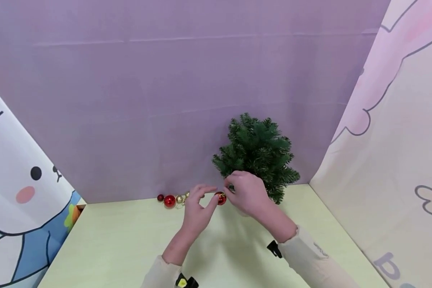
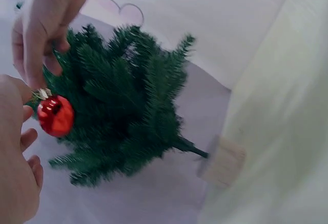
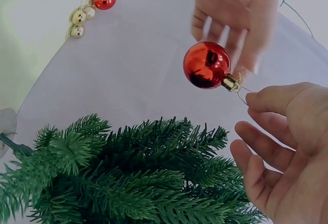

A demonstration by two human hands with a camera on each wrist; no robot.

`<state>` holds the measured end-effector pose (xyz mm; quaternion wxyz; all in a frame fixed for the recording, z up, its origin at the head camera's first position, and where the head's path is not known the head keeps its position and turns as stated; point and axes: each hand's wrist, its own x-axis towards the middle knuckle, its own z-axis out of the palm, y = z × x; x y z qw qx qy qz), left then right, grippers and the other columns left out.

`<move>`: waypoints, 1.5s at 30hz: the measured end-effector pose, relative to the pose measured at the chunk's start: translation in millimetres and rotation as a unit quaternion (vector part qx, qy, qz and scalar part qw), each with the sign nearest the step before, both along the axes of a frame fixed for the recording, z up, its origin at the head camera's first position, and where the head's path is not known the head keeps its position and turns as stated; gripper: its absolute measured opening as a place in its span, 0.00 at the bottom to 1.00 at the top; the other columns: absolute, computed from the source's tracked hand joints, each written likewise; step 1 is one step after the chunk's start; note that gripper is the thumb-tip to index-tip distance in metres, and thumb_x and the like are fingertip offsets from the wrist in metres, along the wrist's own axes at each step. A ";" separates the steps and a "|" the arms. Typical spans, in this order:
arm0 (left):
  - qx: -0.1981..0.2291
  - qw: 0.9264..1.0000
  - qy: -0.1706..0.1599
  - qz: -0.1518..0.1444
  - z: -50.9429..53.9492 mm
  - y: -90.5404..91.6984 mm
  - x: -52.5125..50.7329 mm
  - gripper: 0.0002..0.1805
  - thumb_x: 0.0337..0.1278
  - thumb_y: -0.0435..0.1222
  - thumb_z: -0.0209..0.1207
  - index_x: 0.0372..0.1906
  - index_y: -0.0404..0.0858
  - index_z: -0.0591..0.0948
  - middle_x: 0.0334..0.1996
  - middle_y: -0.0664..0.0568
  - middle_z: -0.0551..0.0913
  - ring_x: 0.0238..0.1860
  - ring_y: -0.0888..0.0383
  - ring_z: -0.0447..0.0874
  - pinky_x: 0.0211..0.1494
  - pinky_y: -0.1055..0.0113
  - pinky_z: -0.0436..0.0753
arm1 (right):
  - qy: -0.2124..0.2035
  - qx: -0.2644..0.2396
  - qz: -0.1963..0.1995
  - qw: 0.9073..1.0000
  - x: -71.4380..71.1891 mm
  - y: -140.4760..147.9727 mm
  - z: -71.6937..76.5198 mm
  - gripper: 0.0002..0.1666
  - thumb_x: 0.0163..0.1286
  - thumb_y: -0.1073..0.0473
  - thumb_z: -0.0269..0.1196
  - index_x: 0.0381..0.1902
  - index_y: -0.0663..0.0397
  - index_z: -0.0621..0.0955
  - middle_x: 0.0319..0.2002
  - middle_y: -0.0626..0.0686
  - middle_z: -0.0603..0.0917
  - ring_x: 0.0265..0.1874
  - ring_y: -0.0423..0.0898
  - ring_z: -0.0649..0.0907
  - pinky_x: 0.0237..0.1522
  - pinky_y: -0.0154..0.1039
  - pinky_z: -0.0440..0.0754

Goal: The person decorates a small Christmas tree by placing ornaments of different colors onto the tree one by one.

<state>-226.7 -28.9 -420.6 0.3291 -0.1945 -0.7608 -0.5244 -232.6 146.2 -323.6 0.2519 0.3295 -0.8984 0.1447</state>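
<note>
A shiny red ball ornament (image 1: 221, 198) with a gold cap hangs between the two hands, in front of a small green artificial tree (image 1: 259, 156). My right hand (image 3: 292, 137) pinches the ornament's thin string between thumb and index finger; its other fingers are bent. Beside the ball (image 3: 207, 65), my left hand (image 1: 197, 210) has its fingers extended, thumb apart from them. Whether its fingertips touch the string is unclear. In the left wrist view the ball (image 2: 56, 116) hangs before the branches, and the tree's pale base (image 2: 223, 161) shows.
More ornaments lie on the pale table (image 1: 111, 240) at its back edge, left of the hands: a red ball (image 1: 169, 201), a small dark red one (image 1: 160, 197) and gold ones (image 1: 179, 199). A purple backdrop (image 1: 147, 100) stands behind, with printed cloths at both sides.
</note>
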 end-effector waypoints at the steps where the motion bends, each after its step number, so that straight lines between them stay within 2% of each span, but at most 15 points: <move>1: -0.005 1.000 0.001 -0.004 4.7 -0.5 -0.8 0.10 0.58 0.39 0.67 0.45 0.45 0.86 0.45 0.57 0.81 0.49 0.58 0.75 0.47 0.55 0.74 | 0.003 0.001 0.000 1.000 -0.8 -0.7 0.7 0.02 0.63 0.55 0.68 0.32 0.44 0.87 0.32 0.42 0.82 0.23 0.37 0.79 0.20 0.32 0.75; 3: -0.009 1.000 -0.010 -0.015 16.1 -0.6 0.3 0.09 0.58 0.37 0.67 0.44 0.44 0.87 0.47 0.54 0.80 0.51 0.55 0.74 0.50 0.52 0.72 | 0.006 0.002 0.002 1.000 -2.7 -1.9 2.3 0.03 0.63 0.55 0.68 0.33 0.44 0.87 0.32 0.43 0.83 0.24 0.38 0.79 0.20 0.32 0.76; 5: -0.012 0.999 -0.026 -0.029 21.4 -1.2 -2.2 0.09 0.57 0.35 0.67 0.43 0.41 0.87 0.48 0.49 0.80 0.53 0.51 0.73 0.54 0.49 0.71 | 0.008 0.002 0.003 1.000 -4.1 -3.0 3.5 0.03 0.63 0.54 0.68 0.33 0.45 0.87 0.33 0.43 0.83 0.25 0.39 0.80 0.20 0.32 0.76; 8: -0.010 0.998 -0.045 -0.051 25.4 -0.7 -6.0 0.08 0.56 0.35 0.68 0.41 0.40 0.88 0.49 0.46 0.81 0.54 0.49 0.73 0.56 0.46 0.69 | 0.009 -0.004 0.006 1.000 -4.3 -4.2 5.0 0.04 0.63 0.54 0.68 0.33 0.45 0.88 0.33 0.44 0.83 0.28 0.40 0.81 0.22 0.34 0.78; 10: -0.011 0.997 -0.049 -0.058 23.6 -0.8 -11.1 0.07 0.57 0.38 0.67 0.40 0.43 0.88 0.49 0.49 0.81 0.55 0.52 0.73 0.56 0.47 0.71 | 0.012 -0.008 0.005 1.000 -3.6 -5.3 5.6 0.03 0.63 0.54 0.69 0.33 0.45 0.88 0.33 0.43 0.83 0.29 0.40 0.81 0.24 0.34 0.79; 15: 0.000 0.998 -0.044 -0.048 27.4 -0.7 -13.1 0.05 0.59 0.40 0.65 0.38 0.46 0.89 0.47 0.58 0.81 0.53 0.60 0.73 0.50 0.53 0.77 | 0.027 -0.008 0.001 1.000 -2.1 -9.9 8.8 0.02 0.63 0.55 0.69 0.32 0.45 0.88 0.33 0.43 0.83 0.30 0.41 0.81 0.25 0.36 0.80; 22: 0.024 0.998 -0.060 -0.027 32.6 2.0 -18.0 0.07 0.62 0.41 0.64 0.36 0.44 0.88 0.40 0.59 0.83 0.45 0.60 0.78 0.47 0.52 0.78 | 0.053 -0.022 -0.028 0.998 -4.5 -10.7 4.7 0.02 0.62 0.56 0.69 0.29 0.45 0.87 0.31 0.45 0.83 0.30 0.44 0.81 0.24 0.37 0.79; 27: 0.025 0.996 -0.080 -0.014 34.2 6.7 -26.3 0.07 0.63 0.42 0.63 0.35 0.45 0.88 0.34 0.60 0.86 0.41 0.61 0.82 0.47 0.55 0.78 | 0.070 -0.033 -0.035 0.996 -11.2 -10.7 -1.8 0.03 0.62 0.59 0.67 0.28 0.46 0.86 0.26 0.44 0.81 0.20 0.40 0.77 0.17 0.34 0.74; 30: 0.027 0.995 -0.096 -0.006 33.1 9.8 -29.7 0.07 0.63 0.42 0.63 0.35 0.44 0.88 0.33 0.60 0.87 0.40 0.61 0.83 0.47 0.54 0.79 | 0.054 -0.040 -0.045 0.997 -12.8 -11.4 -4.0 0.05 0.63 0.59 0.66 0.27 0.45 0.84 0.23 0.43 0.80 0.13 0.37 0.72 0.12 0.32 0.67; 33: 0.032 0.994 -0.102 0.007 31.9 12.1 -31.2 0.08 0.63 0.42 0.63 0.35 0.45 0.89 0.31 0.60 0.87 0.39 0.60 0.83 0.45 0.54 0.79 | 0.034 -0.047 -0.061 0.996 -14.3 -13.7 -4.1 0.05 0.64 0.59 0.65 0.27 0.46 0.84 0.23 0.44 0.80 0.10 0.36 0.68 0.10 0.32 0.65; 39: 0.037 0.994 -0.097 0.025 31.6 14.2 -34.0 0.07 0.63 0.41 0.63 0.36 0.43 0.89 0.31 0.60 0.87 0.39 0.60 0.83 0.43 0.57 0.79 | 0.025 -0.038 -0.070 0.996 -18.6 -21.2 -2.4 0.05 0.65 0.57 0.65 0.30 0.48 0.86 0.33 0.48 0.83 0.13 0.40 0.73 0.12 0.33 0.69; 42: 0.033 0.994 -0.103 0.011 30.0 15.5 -32.9 0.07 0.63 0.40 0.63 0.36 0.43 0.89 0.30 0.60 0.87 0.37 0.61 0.83 0.44 0.57 0.78 | 0.029 -0.039 -0.068 0.997 -14.8 -20.1 -3.7 0.05 0.65 0.57 0.64 0.30 0.48 0.86 0.39 0.49 0.84 0.13 0.41 0.73 0.12 0.33 0.69; 45: 0.027 0.994 -0.101 -0.007 29.9 17.5 -27.9 0.07 0.63 0.40 0.63 0.35 0.44 0.88 0.30 0.61 0.86 0.38 0.62 0.83 0.47 0.55 0.77 | 0.045 -0.057 -0.069 0.995 -6.4 -14.7 -6.3 0.05 0.65 0.56 0.65 0.30 0.48 0.85 0.40 0.49 0.83 0.12 0.39 0.71 0.11 0.32 0.66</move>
